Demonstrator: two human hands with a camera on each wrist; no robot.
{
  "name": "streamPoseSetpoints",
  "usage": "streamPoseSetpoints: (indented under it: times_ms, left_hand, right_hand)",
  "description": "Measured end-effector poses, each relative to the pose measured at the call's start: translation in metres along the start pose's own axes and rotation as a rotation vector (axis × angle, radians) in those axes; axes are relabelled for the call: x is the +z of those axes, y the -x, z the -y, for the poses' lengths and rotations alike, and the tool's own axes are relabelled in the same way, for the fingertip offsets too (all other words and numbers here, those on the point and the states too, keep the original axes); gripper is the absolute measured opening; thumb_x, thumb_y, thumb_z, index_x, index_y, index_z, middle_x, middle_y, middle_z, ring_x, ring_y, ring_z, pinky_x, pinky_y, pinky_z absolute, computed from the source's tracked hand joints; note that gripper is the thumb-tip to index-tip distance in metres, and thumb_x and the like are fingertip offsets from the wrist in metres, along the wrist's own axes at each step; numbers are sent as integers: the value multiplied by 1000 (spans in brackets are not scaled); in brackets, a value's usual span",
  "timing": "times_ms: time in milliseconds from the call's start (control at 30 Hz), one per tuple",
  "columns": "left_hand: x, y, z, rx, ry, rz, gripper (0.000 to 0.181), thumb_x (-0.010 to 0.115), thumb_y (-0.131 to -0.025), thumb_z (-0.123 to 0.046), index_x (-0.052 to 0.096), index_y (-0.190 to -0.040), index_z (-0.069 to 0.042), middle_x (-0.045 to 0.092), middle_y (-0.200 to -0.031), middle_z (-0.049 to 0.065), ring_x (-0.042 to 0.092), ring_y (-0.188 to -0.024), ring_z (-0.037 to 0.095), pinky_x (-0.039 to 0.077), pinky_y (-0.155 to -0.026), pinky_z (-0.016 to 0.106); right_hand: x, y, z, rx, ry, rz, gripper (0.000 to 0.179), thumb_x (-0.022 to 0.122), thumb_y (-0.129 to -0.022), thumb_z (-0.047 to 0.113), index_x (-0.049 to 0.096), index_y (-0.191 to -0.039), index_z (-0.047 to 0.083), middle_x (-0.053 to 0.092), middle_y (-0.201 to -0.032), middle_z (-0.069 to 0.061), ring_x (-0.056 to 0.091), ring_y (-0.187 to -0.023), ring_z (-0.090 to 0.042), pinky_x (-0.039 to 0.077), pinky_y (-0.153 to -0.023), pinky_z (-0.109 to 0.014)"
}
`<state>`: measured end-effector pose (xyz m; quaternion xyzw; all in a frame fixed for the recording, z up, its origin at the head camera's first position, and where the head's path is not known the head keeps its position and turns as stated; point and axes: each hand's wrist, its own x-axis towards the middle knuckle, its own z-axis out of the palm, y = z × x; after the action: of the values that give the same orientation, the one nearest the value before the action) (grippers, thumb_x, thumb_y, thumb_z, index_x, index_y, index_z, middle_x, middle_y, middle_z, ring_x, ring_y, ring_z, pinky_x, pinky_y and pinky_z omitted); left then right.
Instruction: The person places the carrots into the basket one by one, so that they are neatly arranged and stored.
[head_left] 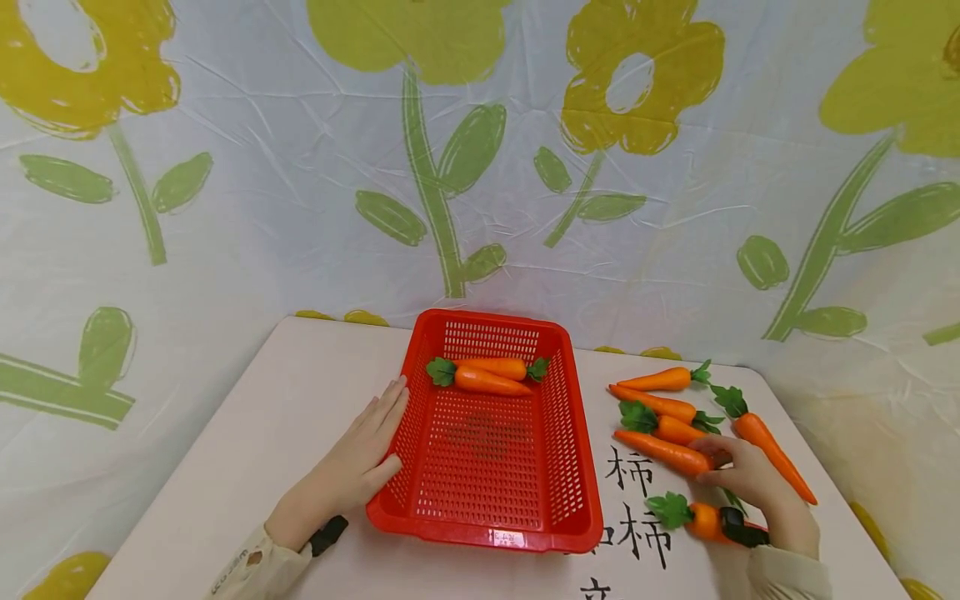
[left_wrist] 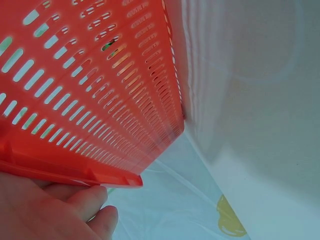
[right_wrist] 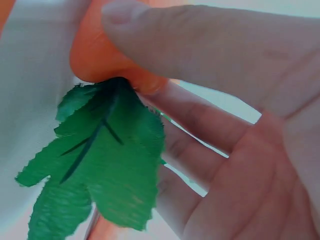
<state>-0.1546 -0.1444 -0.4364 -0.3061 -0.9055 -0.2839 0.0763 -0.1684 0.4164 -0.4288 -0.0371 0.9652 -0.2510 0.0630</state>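
Observation:
A red plastic basket (head_left: 480, 467) with slotted walls stands mid-table, and two orange carrots (head_left: 491, 382) with green tops lie at its far end. Along the basket's left rim rests my left hand (head_left: 348, 462), fingers extended; the left wrist view shows its fingers (left_wrist: 85, 202) against the rim's underside. On the right, my right hand (head_left: 753, 477) pinches a carrot (head_left: 667, 452) at its leafy end. Up close, the thumb presses the held carrot's orange top (right_wrist: 92, 55), above its green leaf (right_wrist: 110, 150). That carrot's tip points left, towards the basket.
Several more carrots (head_left: 660, 380) lie behind the right hand. One carrot (head_left: 776, 454) lies to its right, and another (head_left: 705, 521) is nearer, partly hidden by the black wrist strap. Black written characters (head_left: 645, 533) mark the pale tabletop (head_left: 300, 400). A flower-printed cloth (head_left: 300, 208) hangs behind.

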Motion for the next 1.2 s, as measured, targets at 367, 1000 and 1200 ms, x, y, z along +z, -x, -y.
streamPoseSetpoints:
  times_ms: [367,1000,1200]
  left_hand:
    - [2,1,1,18,-3,-14,77,49,-86,-10,18,-155,8,10,-165,17,12,-151,31,8,-121,40]
    - [0,0,-1,9,-21,-9,77,49,-86,-9,18,-154,8,9,-165,17,12,-151,32,15,-119,51]
    - [-1,0,-1,-4,-14,4,78,48,-86,-11,16,-155,6,7,-165,15,9,-151,29,13,-120,49]
  right_hand:
    - [-6,3,5,-27,-14,15,39,77,-78,4,66,-114,-6,70,-98,-13,65,-89,-29,54,-74,-31]
    - [-15,12,20,-152,29,-130,42,80,-78,3,67,-117,-4,68,-100,-13,64,-88,-30,53,-70,-36]
    - [-15,13,21,-262,58,-237,40,80,-74,-1,70,-112,0,67,-96,-8,60,-82,-12,51,-69,-30]
